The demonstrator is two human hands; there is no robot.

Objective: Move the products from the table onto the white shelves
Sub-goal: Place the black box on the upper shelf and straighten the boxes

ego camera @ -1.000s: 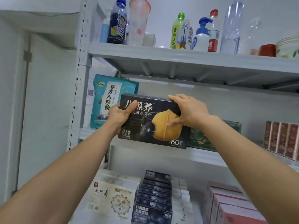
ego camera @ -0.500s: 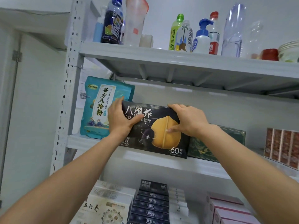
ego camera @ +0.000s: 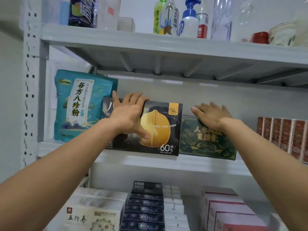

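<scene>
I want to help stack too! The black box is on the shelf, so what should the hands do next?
Probably lift the left hand off and draw it back. The black box already stands upright on the middle shelf between the teal bag and the green box, so it seems placed.

Plain white wall [ego camera: 140,9], soft light

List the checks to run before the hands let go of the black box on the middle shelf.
1. Black box upright on the middle shelf: ok.
2. Front label facing out: ok.
3. Pushed fully back from the shelf edge: cannot tell.
4. Clear of the teal pouch: cannot tell; they overlap in view.
5. Left hand flat on its front, no tight grip: ok.
6. Right hand resting on the green box, not on the black one: ok.
</scene>
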